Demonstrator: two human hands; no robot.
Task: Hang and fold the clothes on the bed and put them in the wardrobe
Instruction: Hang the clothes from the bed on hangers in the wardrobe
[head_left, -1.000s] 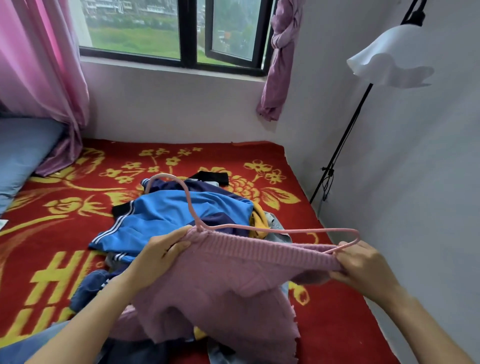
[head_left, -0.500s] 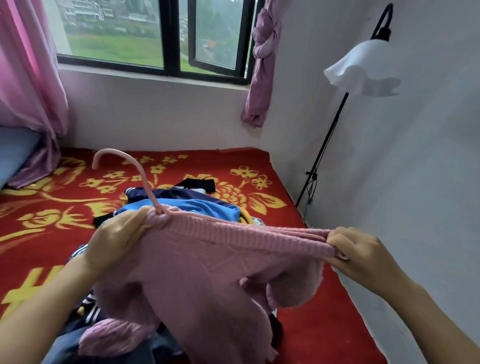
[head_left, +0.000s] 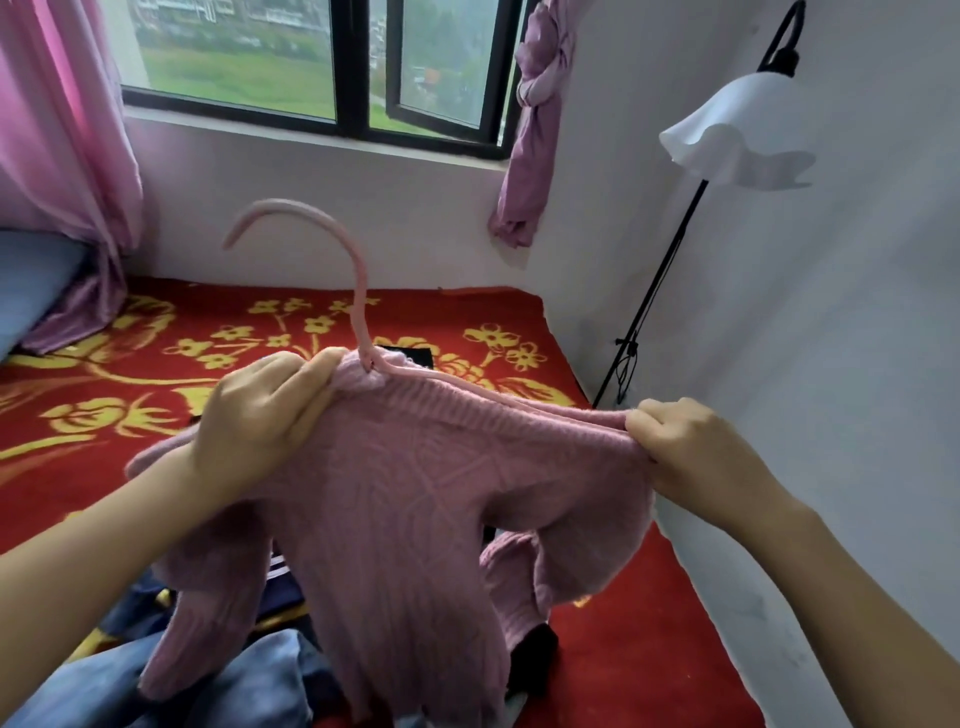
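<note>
Both hands grip the pink sweater (head_left: 415, 499), left hand (head_left: 260, 410) at the collar, right hand (head_left: 691, 452) at the shoulder, fitting the hanger (head_left: 358, 291); clothes (head_left: 249, 680) wait lower left.

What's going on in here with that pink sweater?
A person is putting a pink sweater on a pink hanger. The left hand grips the collar beside the hook, and the right hand pinches the shoulder over the hanger's end. The sweater is held up above the bed, where other clothes lie in a pile.
</note>
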